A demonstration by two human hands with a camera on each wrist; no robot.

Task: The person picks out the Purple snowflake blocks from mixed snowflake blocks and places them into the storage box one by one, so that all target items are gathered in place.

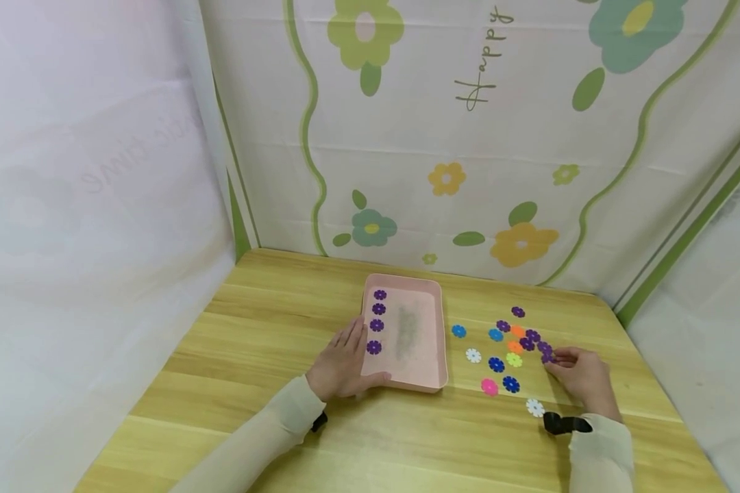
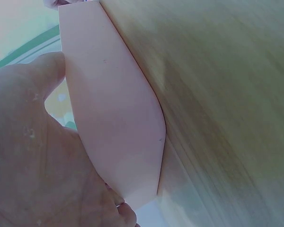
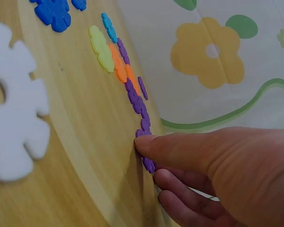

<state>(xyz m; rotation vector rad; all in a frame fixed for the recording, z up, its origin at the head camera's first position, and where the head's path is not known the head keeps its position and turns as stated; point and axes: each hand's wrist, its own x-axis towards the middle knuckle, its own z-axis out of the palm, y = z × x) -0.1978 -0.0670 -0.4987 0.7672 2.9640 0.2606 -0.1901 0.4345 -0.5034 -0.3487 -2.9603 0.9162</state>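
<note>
My left hand (image 1: 339, 363) rests at the near left corner of a shallow pink tray (image 1: 431, 373). Its fingers lie fairly straight along the left side, the thumb by the front rim. In the left wrist view the thumb touches the top edge of the pink wall (image 2: 113, 99). Inside the tray, several purple snowflake discs (image 1: 377, 325) form a column down the left side. On the right, my right hand (image 1: 586, 376) pinches a purple snowflake disc (image 3: 148, 164) between thumb and fingers, at the end of an overlapping line of purple discs (image 3: 133, 96).
Loose snowflake discs lie between tray and right hand: blue (image 1: 496, 365), light blue (image 1: 459, 331), orange (image 1: 515, 348), yellow-green (image 1: 514, 360), pink (image 1: 490, 387) and white (image 1: 535, 408). A flower-printed curtain (image 1: 395, 137) stands behind the wooden table (image 1: 259, 329).
</note>
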